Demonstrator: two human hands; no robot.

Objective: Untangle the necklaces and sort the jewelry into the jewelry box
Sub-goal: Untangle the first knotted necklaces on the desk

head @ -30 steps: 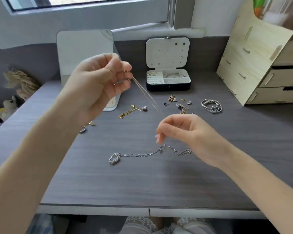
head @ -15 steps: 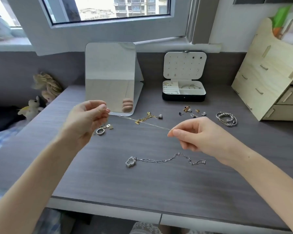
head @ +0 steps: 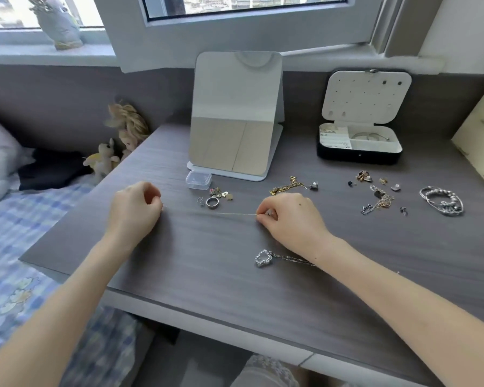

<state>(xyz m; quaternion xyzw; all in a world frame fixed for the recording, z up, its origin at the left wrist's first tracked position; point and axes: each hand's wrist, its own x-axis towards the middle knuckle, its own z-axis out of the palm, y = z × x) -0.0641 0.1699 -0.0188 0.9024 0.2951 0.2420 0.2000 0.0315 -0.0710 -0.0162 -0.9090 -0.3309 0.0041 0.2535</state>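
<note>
- A fine chain (head: 235, 214), very thin and pale gold, is stretched in a straight line low over the desk (head: 207, 289), about midway between its front and back edges.
- The right end of the chain is pinched between thumb and fingertips of the right hand (head: 288, 216), whose other fingers are curled in.
- The left hand (head: 136, 208) is closed into a loose fist at the chain's other end. The strand fades against the wood grain just before it, so the grip is only faintly seen.
- A silver necklace (head: 263, 258) with a chunky clear-centred pendant is laid nearer the front edge, its chain passing under the right forearm.
- A tangled gold chain (head: 288, 187) is seen just behind the right hand.
- A ring (head: 212, 202) and small charms are gathered beside a clear plastic case (head: 198, 180), in front of the mirror (head: 235, 113).
- Loose small pieces (head: 377, 195) and silver bracelets (head: 442, 201) are spread toward the right edge.
- The jewelry box (head: 359, 156) is stood open at the back right, with its white lid raised and a few pieces in its compartments.
</note>
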